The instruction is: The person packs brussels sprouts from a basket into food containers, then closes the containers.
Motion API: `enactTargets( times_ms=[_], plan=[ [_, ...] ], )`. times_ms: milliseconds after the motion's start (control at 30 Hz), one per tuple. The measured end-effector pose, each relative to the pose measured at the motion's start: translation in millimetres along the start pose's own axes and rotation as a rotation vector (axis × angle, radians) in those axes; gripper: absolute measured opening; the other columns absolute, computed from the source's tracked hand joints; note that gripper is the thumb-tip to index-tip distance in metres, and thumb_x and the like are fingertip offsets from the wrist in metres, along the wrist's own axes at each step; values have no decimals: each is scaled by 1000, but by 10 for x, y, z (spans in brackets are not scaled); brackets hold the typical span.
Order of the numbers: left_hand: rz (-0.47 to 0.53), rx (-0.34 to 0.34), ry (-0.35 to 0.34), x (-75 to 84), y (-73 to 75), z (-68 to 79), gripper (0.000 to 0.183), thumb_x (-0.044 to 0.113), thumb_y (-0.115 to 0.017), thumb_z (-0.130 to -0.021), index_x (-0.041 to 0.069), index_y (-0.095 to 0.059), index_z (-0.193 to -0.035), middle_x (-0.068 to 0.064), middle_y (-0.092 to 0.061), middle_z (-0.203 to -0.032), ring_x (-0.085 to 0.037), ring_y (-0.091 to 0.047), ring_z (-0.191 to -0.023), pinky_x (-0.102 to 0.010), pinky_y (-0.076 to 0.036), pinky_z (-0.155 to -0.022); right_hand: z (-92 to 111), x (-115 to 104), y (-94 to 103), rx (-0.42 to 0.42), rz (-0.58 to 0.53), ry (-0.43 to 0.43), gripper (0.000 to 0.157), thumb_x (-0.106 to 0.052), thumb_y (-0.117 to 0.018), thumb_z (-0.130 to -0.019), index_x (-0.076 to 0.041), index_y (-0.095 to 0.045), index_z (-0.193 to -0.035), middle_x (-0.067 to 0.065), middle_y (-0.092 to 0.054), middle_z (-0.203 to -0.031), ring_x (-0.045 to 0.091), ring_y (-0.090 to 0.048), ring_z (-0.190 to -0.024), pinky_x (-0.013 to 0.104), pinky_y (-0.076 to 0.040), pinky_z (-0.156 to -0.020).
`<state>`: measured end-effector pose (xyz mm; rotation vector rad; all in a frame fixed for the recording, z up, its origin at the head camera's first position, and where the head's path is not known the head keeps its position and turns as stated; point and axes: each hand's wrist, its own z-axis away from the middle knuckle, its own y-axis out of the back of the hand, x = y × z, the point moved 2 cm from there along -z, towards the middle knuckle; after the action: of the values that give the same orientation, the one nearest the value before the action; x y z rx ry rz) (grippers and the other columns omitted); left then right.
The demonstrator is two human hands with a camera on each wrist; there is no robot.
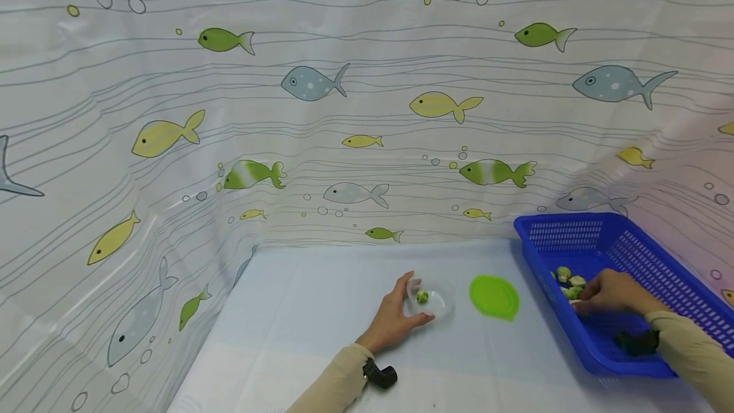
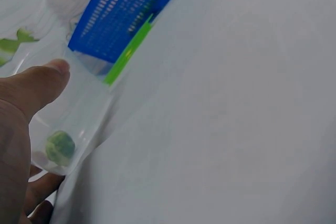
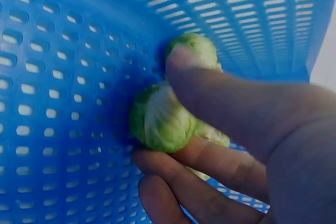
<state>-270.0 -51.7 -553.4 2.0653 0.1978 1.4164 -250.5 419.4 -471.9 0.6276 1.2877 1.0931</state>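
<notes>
My left hand holds a clear round plastic container on the table, fingers and thumb spread around its sides. A single Brussels sprout lies inside it. Over in the blue basket, my right hand grips a green Brussels sprout between thumb and fingers, as the right wrist view shows. Several more sprouts lie around those fingertips, by the basket's left wall; some are partly hidden by the hand.
A bright green lid lies flat between the container and the blue perforated basket, which stands at the table's right side. White cloth covers the table. Fish-patterned sheeting hangs behind and along the sides.
</notes>
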Motion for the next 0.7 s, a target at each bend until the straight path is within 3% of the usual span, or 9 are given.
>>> enactTargets(
  times_ms=[400, 700],
  plan=[
    [13, -7, 17, 12, -1, -35, 99, 44, -85, -87, 14, -32, -165, -3, -57, -157, -29, -53, -146, -52, -43, -120, 30, -65, -10, 16, 17, 13, 19, -31, -83, -90, -11, -84, -88, 5, -80, -93, 29, -72, -88, 54, -61, -75],
    [9, -4, 16, 23, 10, -41, 99, 42, -85, -87, 12, -32, -164, -3, -57, -157, -29, -54, -145, -51, -43, -121, -41, -91, 19, 16, 88, -61, 48, -49, -79, -91, -2, -84, -100, 6, -75, -89, 20, -57, -76, 40, -54, -67]
  ],
)
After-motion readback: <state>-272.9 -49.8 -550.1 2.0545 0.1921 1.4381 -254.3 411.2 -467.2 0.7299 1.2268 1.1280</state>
